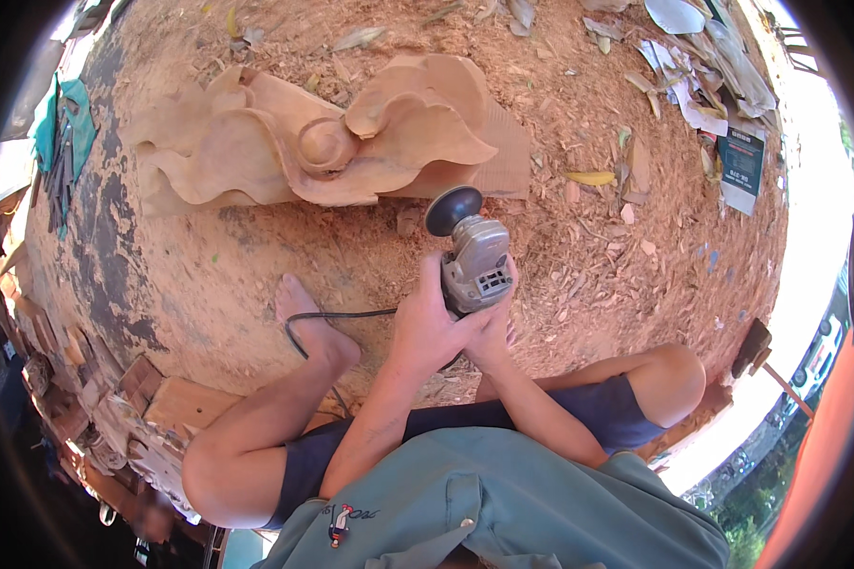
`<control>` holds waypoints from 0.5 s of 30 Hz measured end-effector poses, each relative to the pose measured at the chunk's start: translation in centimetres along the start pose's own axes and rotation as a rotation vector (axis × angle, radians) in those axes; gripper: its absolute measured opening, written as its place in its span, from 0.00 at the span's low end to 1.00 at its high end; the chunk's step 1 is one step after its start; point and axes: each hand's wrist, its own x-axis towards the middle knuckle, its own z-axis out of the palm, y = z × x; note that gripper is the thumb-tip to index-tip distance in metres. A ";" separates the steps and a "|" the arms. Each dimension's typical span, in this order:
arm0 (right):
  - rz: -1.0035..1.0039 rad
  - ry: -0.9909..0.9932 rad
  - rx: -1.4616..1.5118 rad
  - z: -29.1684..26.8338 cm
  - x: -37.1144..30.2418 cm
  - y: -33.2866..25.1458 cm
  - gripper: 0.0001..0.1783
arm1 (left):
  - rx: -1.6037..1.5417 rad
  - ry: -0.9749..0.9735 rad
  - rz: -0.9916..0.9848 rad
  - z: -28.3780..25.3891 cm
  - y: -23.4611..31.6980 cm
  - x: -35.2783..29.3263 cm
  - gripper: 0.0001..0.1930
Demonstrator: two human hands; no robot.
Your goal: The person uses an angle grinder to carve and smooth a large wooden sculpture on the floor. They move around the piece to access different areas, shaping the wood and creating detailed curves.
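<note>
Spread all around: a reddish-brown floor point(588, 256) littered with pale wood shavings and chips. Lying on it, ahead and left of centre: a light-brown carved wooden slab point(247, 142) with wavy edges, folded curves and a round raised knob near the middle. Held above the floor, between the slab and the seated lap: a worn grey metal angle grinder point(479, 261), head pointing away. Clamped round the grinder body from the left: a bare left grip point(427, 321). Clamped likewise from the right, touching the left one: a bare right grip point(491, 329), partly hidden. Far off to the left: a teal cloth point(78, 112) with thin dark tools lying against it. Far to the right, among scraps: a dark green flat box point(741, 159). On the grinder's front: a round black disc point(454, 211), tilted, close to the slab's near edge; cannot tell whether touching. Running left, across a bare left foot point(304, 296): a thin black cable point(365, 313). Lying right of the slab: a curled yellow leaf point(590, 177).
</note>
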 end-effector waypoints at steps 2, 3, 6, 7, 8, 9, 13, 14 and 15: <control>0.054 0.068 0.091 0.1 1.0 0.0 0.67 | 0.082 -0.021 0.006 0.0 1.1 1.4 0.42; 0.082 0.100 0.138 0.3 1.4 0.0 0.67 | 0.122 -0.019 -0.002 0.0 1.1 1.5 0.43; 0.131 0.006 0.020 -0.3 1.1 3.1 0.64 | 0.236 -0.024 -0.055 -0.1 0.9 1.5 0.45; 0.185 -0.038 -0.032 -0.9 0.4 4.5 0.63 | 0.268 -0.033 -0.101 -0.1 0.5 0.8 0.47; 0.211 -0.060 -0.048 -0.8 -0.2 4.5 0.62 | 0.301 -0.039 -0.145 -0.3 0.1 0.1 0.49; 0.240 -0.083 -0.067 -0.7 -0.9 4.4 0.62 | 0.284 -0.014 -0.196 -0.5 -0.3 -0.7 0.49; 0.206 -0.128 0.041 1.4 -3.3 1.4 0.59 | 0.368 0.002 -0.256 -2.6 1.4 -3.9 0.49; 0.207 -0.149 0.045 1.7 -3.7 0.4 0.58 | 0.370 -0.025 -0.241 -3.4 2.2 -4.6 0.49; 0.207 -0.170 0.048 1.9 -4.0 -0.8 0.58 | 0.370 -0.054 -0.224 -4.2 3.1 -5.2 0.49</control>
